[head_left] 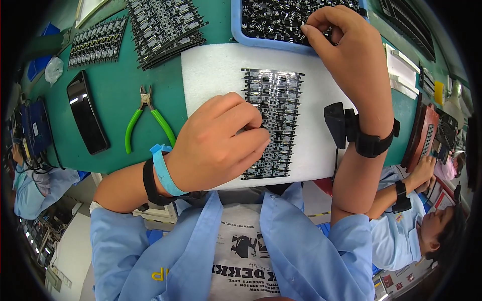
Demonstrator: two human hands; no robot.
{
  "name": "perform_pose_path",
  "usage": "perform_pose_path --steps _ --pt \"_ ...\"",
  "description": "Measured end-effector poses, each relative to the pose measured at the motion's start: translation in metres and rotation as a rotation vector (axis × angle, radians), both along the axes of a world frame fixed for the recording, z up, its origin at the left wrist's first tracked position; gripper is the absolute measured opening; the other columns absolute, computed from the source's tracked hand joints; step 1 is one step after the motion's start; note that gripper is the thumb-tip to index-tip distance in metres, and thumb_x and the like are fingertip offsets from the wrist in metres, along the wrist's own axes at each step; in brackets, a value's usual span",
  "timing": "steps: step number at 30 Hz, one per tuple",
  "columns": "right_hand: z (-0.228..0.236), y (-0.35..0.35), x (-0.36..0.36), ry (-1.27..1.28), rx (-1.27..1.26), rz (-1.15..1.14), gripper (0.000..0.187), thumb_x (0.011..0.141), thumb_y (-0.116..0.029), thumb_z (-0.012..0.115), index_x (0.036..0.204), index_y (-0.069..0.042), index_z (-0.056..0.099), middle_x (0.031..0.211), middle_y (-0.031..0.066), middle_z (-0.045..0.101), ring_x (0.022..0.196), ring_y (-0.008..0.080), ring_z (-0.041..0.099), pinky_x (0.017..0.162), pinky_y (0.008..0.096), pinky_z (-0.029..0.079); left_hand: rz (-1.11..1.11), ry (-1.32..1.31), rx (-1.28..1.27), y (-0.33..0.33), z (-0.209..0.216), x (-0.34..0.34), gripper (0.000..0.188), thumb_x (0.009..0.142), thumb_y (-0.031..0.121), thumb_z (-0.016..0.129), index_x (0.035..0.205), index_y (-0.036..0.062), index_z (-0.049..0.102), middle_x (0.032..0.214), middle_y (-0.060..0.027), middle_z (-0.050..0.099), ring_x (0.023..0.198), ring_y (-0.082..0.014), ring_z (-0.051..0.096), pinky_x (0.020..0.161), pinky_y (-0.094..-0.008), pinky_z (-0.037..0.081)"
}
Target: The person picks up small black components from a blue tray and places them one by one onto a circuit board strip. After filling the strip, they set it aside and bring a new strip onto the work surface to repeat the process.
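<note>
A dark circuit board panel [273, 120], with rows of small boards and toothed edges, lies on a white foam sheet [211, 70]. Over its left edge is my left hand [221, 140], its fingers curled and pinched together; whatever they may hold is hidden. My right hand [346, 45] hovers at the near rim of a blue tray [281, 44] filled with small black and silver parts [276, 20]. Its thumb and forefinger are closed together at the tips, where a tiny bright spot shows, too small to name.
Green-handled cutters [145, 118] and a black phone [88, 113] lie on the green table left of the foam. Stacked circuit panels [163, 30] stand at the back left, another panel group [98, 42] beside them. A co-worker [406, 226] sits at right.
</note>
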State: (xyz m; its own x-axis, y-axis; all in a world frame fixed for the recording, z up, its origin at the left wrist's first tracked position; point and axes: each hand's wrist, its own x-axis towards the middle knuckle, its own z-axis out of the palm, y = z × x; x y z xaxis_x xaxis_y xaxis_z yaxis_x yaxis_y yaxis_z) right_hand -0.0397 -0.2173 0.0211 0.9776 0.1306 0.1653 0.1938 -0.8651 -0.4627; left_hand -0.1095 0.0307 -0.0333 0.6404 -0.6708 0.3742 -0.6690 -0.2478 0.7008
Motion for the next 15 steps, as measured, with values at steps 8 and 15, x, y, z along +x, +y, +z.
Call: perform_pose_path --steps 8,15 --pt "0.004 0.006 -0.007 -0.067 0.011 -0.010 0.011 0.090 -0.005 0.081 0.097 0.002 0.076 0.092 0.0170 0.071 0.088 0.0361 0.072 0.079 0.0428 0.058 0.008 -0.013 0.029 0.000 -0.001 -0.002 0.015 0.079 0.005 0.086 0.090 0.0064 0.075 0.095 -0.0046 0.064 0.091 -0.0258 0.063 0.078 -0.0395 0.052" --pt "-0.007 0.003 -0.005 -0.096 0.095 -0.021 0.012 0.091 -0.005 0.081 0.100 0.001 0.076 0.095 0.0167 0.071 0.090 0.0371 0.072 0.081 0.0439 0.058 -0.022 -0.003 0.052 0.000 0.001 0.000 0.016 0.079 0.004 0.087 0.091 0.0064 0.076 0.095 -0.0046 0.064 0.090 -0.0259 0.063 0.078 -0.0395 0.053"
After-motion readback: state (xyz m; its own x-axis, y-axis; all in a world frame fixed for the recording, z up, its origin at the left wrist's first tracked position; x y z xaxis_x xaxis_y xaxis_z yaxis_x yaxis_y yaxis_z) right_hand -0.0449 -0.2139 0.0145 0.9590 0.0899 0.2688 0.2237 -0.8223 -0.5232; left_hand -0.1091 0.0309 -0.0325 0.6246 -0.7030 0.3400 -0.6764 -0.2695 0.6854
